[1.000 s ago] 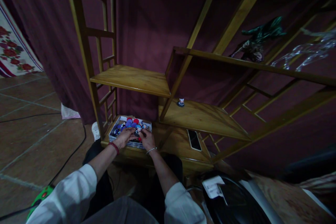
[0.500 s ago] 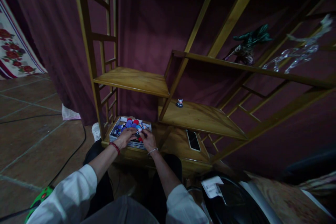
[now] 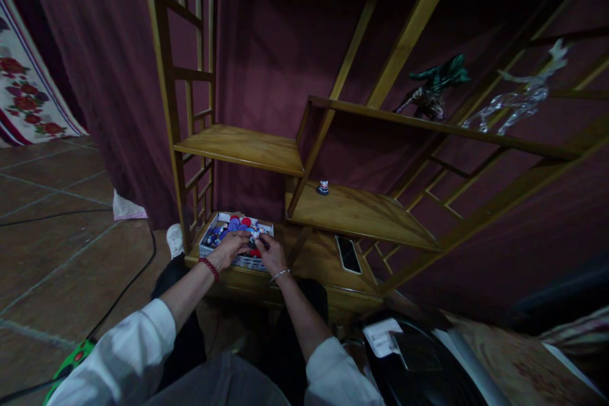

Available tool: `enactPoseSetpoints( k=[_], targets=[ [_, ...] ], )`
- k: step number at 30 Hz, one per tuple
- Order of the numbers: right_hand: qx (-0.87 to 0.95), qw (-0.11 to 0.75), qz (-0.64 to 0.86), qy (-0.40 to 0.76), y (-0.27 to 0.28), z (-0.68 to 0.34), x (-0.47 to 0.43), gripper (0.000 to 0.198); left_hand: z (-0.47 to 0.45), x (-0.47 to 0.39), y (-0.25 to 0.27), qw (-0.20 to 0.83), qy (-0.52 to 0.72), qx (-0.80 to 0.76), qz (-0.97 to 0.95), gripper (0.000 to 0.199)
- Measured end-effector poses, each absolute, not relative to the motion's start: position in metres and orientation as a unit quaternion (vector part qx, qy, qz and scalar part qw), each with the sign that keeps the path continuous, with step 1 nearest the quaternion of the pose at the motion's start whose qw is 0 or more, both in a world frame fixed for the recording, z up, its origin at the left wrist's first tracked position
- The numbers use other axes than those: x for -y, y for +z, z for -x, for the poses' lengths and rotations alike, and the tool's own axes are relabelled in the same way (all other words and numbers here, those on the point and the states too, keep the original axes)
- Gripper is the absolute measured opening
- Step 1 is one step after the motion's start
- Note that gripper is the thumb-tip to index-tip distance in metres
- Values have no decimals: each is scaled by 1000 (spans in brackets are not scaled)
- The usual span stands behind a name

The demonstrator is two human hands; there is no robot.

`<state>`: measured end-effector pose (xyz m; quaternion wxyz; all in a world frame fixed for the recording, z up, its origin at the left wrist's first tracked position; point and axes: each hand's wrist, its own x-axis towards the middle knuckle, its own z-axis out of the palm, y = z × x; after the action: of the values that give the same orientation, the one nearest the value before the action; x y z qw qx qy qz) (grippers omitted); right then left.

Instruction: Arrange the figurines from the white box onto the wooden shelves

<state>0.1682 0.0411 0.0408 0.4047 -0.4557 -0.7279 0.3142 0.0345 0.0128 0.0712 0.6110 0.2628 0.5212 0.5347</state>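
Both hands hold a small white cat-like figurine (image 3: pixel 254 236) with a dark base, just above the near right part of a box (image 3: pixel 206 252). My left hand (image 3: pixel 231 248), with a red bead bracelet at the wrist, has its fingers closed at the figurine's left side. My right hand (image 3: pixel 272 255), wearing a silver bracelet, pinches it from the right. The shallow box is full of small figurines and round purple, red and blue pieces. A similar figurine (image 3: pixel 323 188) stands upright on the shelf (image 3: pixel 361 209) to the right.
The box sits on the cabinet's low wooden board (image 3: pixel 309 260), beside a phone (image 3: pixel 349 254). A green figure (image 3: pixel 435 89) and a clear glass deer (image 3: pixel 521 98) stand on a higher shelf. A black chair (image 3: pixel 404 368) is at lower right; a cable (image 3: pixel 137 282) crosses the floor.
My hands have lifted slightly and shifted a little right with the figurine, which now shows more clearly. The view has turned slightly to the right.
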Motion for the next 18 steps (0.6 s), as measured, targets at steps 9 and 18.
enactPoseSetpoints(
  k=[9, 18],
  targets=[
    [731, 408, 449, 313, 56, -177, -33, 26, -38, -5, 80, 635, 535, -468, -301, 22],
    [720, 431, 446, 312, 64, -193, -27, 24, -48, 1, 85, 637, 505, -453, -366, 34]
  ],
)
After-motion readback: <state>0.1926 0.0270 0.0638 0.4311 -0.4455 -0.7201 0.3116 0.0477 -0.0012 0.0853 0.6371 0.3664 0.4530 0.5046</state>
